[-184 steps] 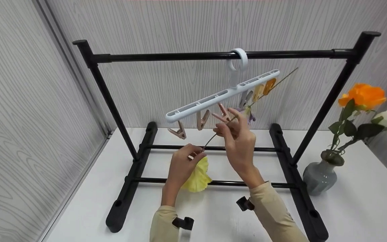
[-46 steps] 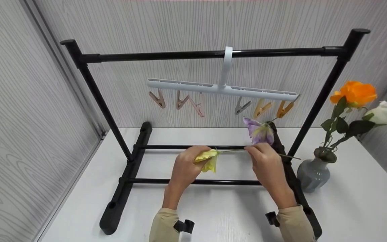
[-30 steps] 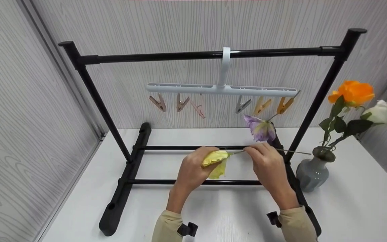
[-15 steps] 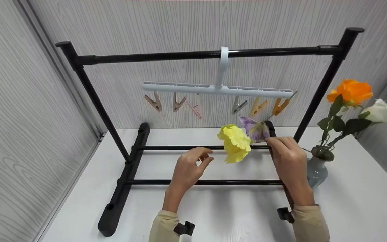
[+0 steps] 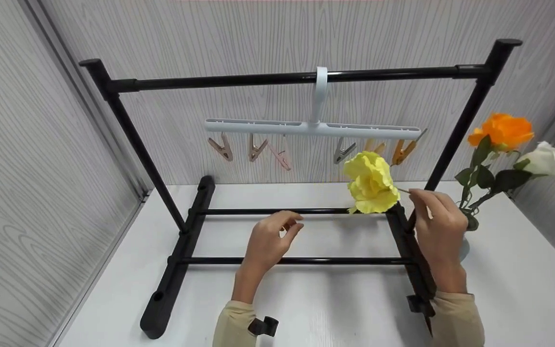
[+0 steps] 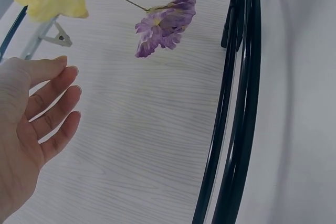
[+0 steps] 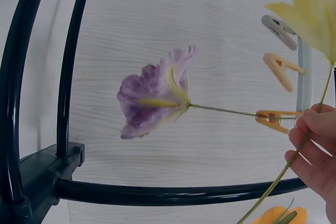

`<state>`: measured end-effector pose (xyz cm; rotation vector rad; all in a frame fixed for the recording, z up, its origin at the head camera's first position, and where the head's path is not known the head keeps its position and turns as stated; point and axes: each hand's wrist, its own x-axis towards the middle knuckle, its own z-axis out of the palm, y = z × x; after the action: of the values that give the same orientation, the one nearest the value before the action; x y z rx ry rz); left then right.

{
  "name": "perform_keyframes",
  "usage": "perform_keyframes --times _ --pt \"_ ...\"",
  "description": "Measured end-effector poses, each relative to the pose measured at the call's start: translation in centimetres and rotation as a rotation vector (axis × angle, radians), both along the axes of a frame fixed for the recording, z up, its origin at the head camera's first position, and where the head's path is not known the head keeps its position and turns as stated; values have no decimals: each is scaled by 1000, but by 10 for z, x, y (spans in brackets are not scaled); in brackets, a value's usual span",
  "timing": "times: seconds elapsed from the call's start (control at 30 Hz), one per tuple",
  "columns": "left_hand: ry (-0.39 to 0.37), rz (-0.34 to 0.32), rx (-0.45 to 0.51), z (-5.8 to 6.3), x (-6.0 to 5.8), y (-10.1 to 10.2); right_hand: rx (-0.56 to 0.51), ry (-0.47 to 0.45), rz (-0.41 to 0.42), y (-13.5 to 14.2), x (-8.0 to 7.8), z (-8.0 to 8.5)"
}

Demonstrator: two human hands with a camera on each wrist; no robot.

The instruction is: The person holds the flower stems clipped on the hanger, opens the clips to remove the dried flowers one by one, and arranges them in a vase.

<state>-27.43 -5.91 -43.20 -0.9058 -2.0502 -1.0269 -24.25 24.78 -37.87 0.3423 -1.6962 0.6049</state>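
My right hand pinches the stem of a yellow artificial flower between thumb and fingers. In the right wrist view the stem runs on past the fingers. My left hand is in the air above the rack's lower bars, loosely curved and holding nothing. A white clip hanger hangs from the rack's top bar. Its orange clothespin grips the stem of a purple flower, which dangles upside down. In the head view the yellow flower hides that purple bloom.
Black rack stands on the white table. Along the hanger hang beige, pink, grey and yellow clothespins. At right an orange flower and a white rose rise from a grey vase, mostly hidden by my right hand.
My left hand has let go of the yellow flower. My right hand has carried it right and upward by the stem, until its bloom covers the purple one. The hanger has levelled out.
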Motion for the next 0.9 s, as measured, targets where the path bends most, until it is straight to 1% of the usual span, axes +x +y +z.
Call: perform_keyframes --times 0.2,0.4,0.5,0.63,0.7,0.77,0.87,0.9 --pt "-19 24 38 -1 -1 1 -123 5 -58 12 0 3" --pt "-15 56 126 -1 0 0 -260 -24 -128 24 2 7" --pt "-2 74 156 1 1 -1 -320 -34 -142 31 3 8" --pt "7 87 172 4 2 -1 -384 3 -135 40 2 7" --pt "12 92 172 4 3 0 -410 2 -156 44 3 7" --pt "18 93 175 4 3 0 -450 -22 -188 48 4 8" --pt "26 96 178 4 4 1 -450 -78 -264 54 9 11" --pt "27 98 178 4 4 1 -469 -89 -270 55 9 12"
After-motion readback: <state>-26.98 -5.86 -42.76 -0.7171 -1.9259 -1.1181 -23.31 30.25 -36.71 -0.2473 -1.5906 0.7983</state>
